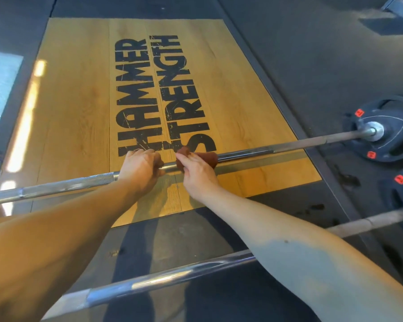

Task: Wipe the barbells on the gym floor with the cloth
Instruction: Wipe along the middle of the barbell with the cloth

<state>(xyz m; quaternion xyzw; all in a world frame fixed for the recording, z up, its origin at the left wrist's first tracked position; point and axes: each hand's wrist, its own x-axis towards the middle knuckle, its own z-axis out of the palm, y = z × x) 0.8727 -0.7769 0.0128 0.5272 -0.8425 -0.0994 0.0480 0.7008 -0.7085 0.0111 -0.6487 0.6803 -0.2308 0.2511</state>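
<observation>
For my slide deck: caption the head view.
Left hand grips the barbell; right hand holds a brown cloth around it.

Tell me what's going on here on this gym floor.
A person is wiping the far barbell with a reddish-brown cloth. The right hand wraps the cloth round the bar near its middle, while the left hand grips the bare bar just beside it. The bar lies across the wooden platform, a black plate on its right end. A second barbell lies nearer.
</observation>
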